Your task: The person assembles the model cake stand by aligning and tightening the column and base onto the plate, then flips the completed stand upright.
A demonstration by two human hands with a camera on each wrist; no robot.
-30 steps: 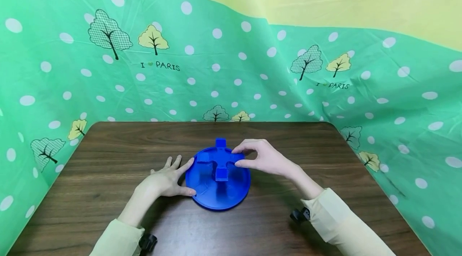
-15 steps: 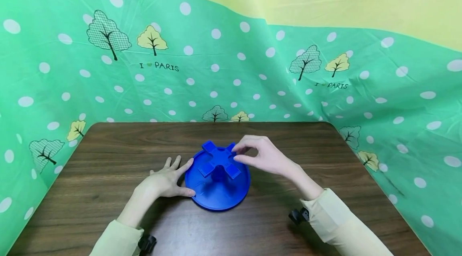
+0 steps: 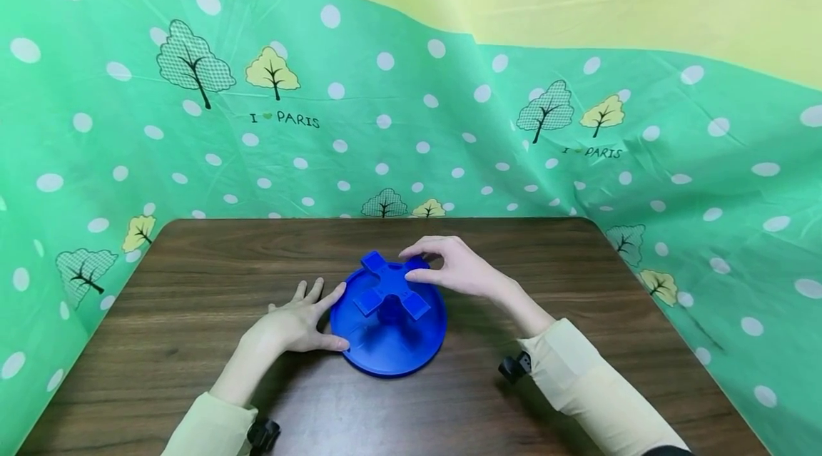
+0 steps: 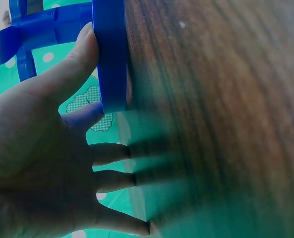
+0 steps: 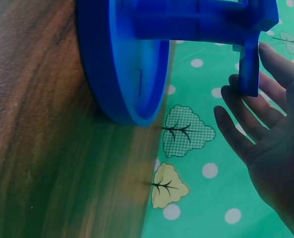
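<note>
A blue plastic stand has a wide round base, a short post and a cross-shaped top. My left hand lies at the left side of the base with its fingers spread. Its thumb rests on the rim, the index finger touches the base's edge, and the other fingertips reach down to the table. With thumb and fingers on either side, my right hand pinches the back right arm of the cross. That arm's end is partly covered by the hand in the head view.
The stand is on a dark wooden table with rounded far corners. Behind it hangs a green and yellow cloth with white dots and printed trees. A black wrist camera hangs under the right sleeve, another by the left.
The cross-shaped top has turned counter-clockwise from straight to diagonal. My right hand has shifted back and left along with it, farther over the back right arm. My left hand has stayed put.
</note>
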